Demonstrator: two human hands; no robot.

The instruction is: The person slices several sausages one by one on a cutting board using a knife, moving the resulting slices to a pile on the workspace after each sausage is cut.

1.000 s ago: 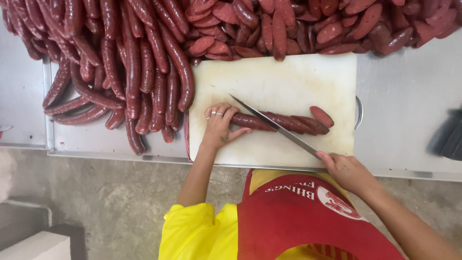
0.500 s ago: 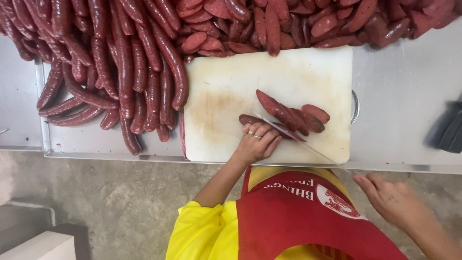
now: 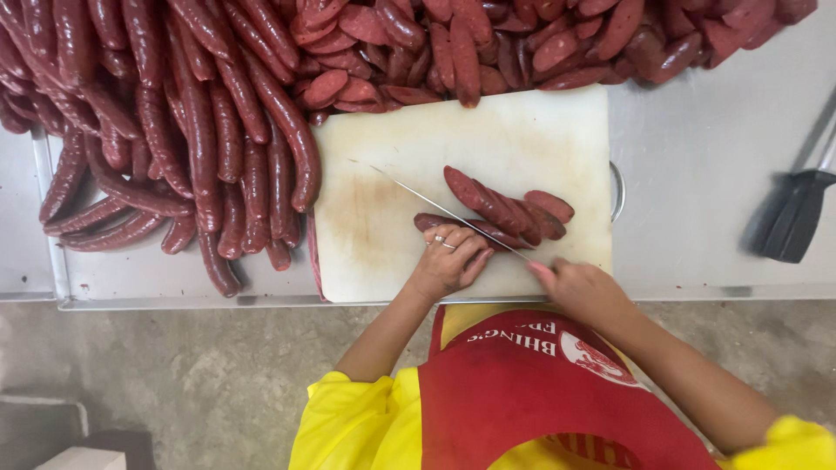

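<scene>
A white cutting board (image 3: 392, 157) lies on a steel table (image 3: 714, 174). On it are several slanted slices of dark red sausage (image 3: 509, 204) and an uncut sausage end (image 3: 431, 221). My left hand (image 3: 448, 261), wearing rings, rests its fingers on that sausage end near the board's front edge. My right hand (image 3: 579, 287) grips the handle of a long thin knife (image 3: 418, 198). The blade runs diagonally up and left across the board, just beside my left fingers.
Whole red sausages (image 3: 200, 148) are piled left of the board, and cut sausage slices (image 3: 522, 43) are heaped along its far side. A black-handled tool (image 3: 797, 213) lies at the right. Below the table edge are my yellow sleeves, red apron and a concrete floor.
Half a second ago my right hand was off the board, open, at the lower right. It has come back and closed on the knife handle. My left hand has shifted down onto the sausage end.
</scene>
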